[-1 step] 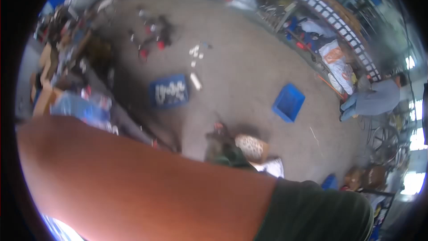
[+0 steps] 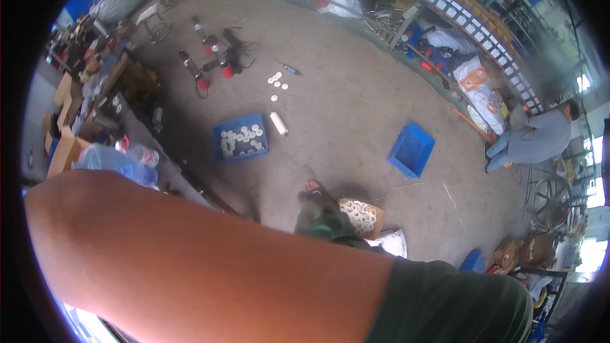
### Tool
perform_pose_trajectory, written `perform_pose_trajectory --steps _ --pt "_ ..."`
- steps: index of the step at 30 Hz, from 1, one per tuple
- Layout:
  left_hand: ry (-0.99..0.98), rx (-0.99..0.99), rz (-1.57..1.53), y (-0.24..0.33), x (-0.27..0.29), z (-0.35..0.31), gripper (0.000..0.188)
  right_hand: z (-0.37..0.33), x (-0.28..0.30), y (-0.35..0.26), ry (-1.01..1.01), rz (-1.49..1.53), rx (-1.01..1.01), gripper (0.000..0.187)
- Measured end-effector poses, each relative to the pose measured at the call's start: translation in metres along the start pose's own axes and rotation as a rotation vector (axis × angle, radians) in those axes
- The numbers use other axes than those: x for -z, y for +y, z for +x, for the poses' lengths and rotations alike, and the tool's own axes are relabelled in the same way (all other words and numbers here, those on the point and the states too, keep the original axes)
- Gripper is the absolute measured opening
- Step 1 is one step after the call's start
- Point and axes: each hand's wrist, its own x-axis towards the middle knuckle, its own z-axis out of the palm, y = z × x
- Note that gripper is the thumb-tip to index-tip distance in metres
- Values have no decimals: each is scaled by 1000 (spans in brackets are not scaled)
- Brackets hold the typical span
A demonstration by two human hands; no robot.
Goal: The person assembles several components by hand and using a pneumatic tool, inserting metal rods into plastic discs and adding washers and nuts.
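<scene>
Across the lower part of the view stretches one bare arm [image 2: 210, 260], in a dark green sleeve, with its bent elbow at the left. Neither of my hands shows. Beyond the arm, on the floor, a cardboard box [image 2: 379, 221] holds many white rings, close to my foot [image 2: 311, 185]. Further out stands a blue crate [image 2: 255, 119] with white discs in it. A white cylinder [image 2: 278, 123] lies just right of that crate, and several loose white discs [image 2: 277, 84] lie past it near a thin pen-like tool [image 2: 291, 70].
A second blue crate [image 2: 412, 150] sits on the floor at right. Dark tubular tools with red ends [image 2: 216, 57] lie at the far left. A cluttered bench with a plastic bottle [image 2: 143, 154] runs along the left. At the right edge another person [image 2: 537, 136] bends near a wheel [image 2: 550, 203].
The earlier frame is smeared by motion and the present one is sharper. My arm keeps nearly the same place, and the floor objects shift only slightly in the view.
</scene>
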Motion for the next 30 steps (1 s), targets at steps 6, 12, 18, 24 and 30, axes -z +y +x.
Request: perform_pose_trajectory --steps 6,12,18,24,30 --pt "-247 132 -1 -9 -144 81 26 -89 31 79 -105 59 -246 23" --pt "-436 204 108 -6 -243 178 26 -117 41 150 15 166 -411 22" --pt "-555 205 47 -4 -336 197 26 -138 55 210 -10 160 -481 21" --pt "-678 151 40 22 -438 218 26 -140 76 305 -41 120 -555 20" --pt "-833 176 -18 4 -467 347 21 -42 118 489 -184 -68 -422 19"
